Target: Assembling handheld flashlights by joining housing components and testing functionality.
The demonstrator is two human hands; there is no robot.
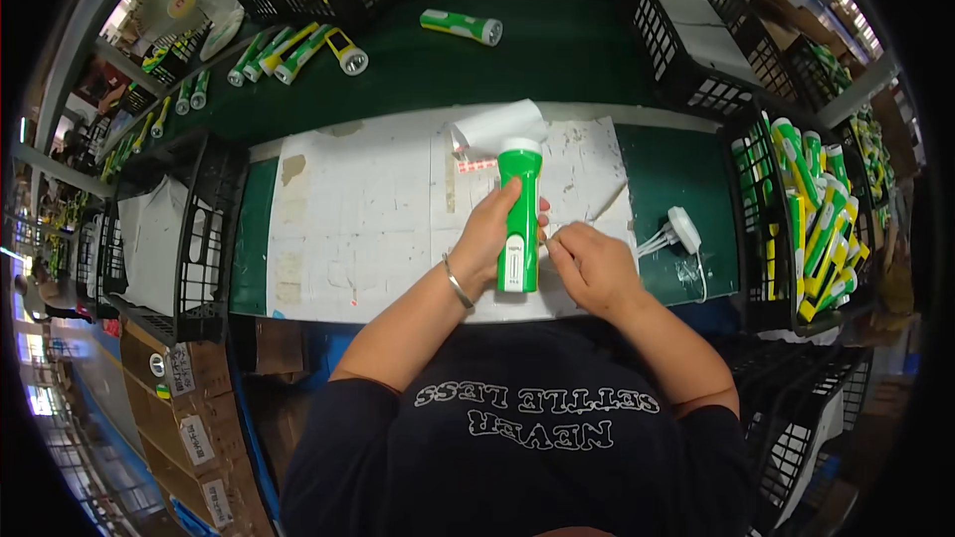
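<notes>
My left hand (pixel 485 234) is wrapped round a green flashlight (pixel 519 201) with a white head and a white switch panel. It is held upright in the picture, over the paper-covered bench. Close against its right side is my right hand (pixel 594 267), fingers curled and pinched together; whatever they hold is hidden or too small to make out. Just beyond the flashlight's head lies a curled white sheet (pixel 502 125), with a red-and-white strip of labels (pixel 477 166) at its lower edge.
A white plug adapter with cables (pixel 682 231) lies right of the paper. Black crates stand on both sides; the right crate (pixel 758 229) is full of green and yellow flashlights. Across the green belt (pixel 557 60) lie a single flashlight (pixel 461 26) and a row of several (pixel 288 52). A fan (pixel 182 2) stands far left.
</notes>
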